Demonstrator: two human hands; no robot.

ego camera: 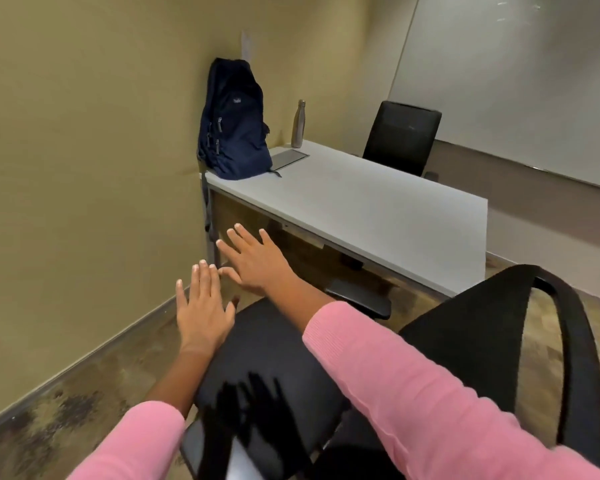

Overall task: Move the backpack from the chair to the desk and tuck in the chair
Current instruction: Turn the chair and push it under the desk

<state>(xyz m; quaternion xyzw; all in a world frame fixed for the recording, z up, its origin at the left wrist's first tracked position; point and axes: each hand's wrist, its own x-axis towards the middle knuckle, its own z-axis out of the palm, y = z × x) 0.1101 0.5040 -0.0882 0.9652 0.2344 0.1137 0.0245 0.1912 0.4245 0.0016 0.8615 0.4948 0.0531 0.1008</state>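
A dark blue backpack [234, 123] stands upright on the far left corner of the white desk [378, 209], leaning against the tan wall. A black office chair [281, 358] sits in front of me, its seat bare and its backrest [499, 341] to the right; it stands out from the desk. My left hand [201, 306] hovers flat with fingers spread over the seat's left edge. My right hand [253, 261] reaches forward, also flat and spread, above the seat's front. Neither hand holds anything.
A metal bottle [298, 124] and a grey flat pad [288, 157] lie on the desk beside the backpack. A second black chair [402, 136] stands behind the desk. A whiteboard [516, 81] covers the right wall. The tan wall is close on the left.
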